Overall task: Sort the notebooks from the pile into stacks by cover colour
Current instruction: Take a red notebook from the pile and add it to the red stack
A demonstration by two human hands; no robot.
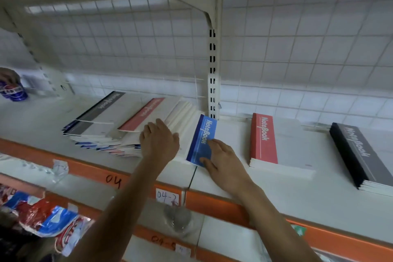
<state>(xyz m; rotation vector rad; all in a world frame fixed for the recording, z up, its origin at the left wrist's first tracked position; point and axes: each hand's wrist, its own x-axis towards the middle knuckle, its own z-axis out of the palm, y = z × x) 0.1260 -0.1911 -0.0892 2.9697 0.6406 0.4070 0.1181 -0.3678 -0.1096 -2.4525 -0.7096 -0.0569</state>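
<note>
The blue notebook (202,134) is lying flat on the shelf (223,178) just in front of the slotted upright (212,91). The mixed pile (119,125) is fanning out to the left of that upright, with the red stack (263,140) to its right and the black stack (357,153) further right again.

These notebooks are looking thin, light and bendy, with smooth covers that are likely sliding easily over one another. A single one would probably droop if lifted by a corner. The better hold is along the bound coloured edge, or a flat palm pushing it across the shelf.

The right hand (223,159) is reaching in from the right of the upright, arm extended and palm down. Its fingers (212,144) are lying straight and slightly apart on the blue cover, pressing rather than gripping, and the thumb is resting near the cover's front corner.

The left hand (158,141) is stretching forward left of the upright, palm down on the pile's right edge. Its fingers are held straight and close together, clamping nothing.
</note>
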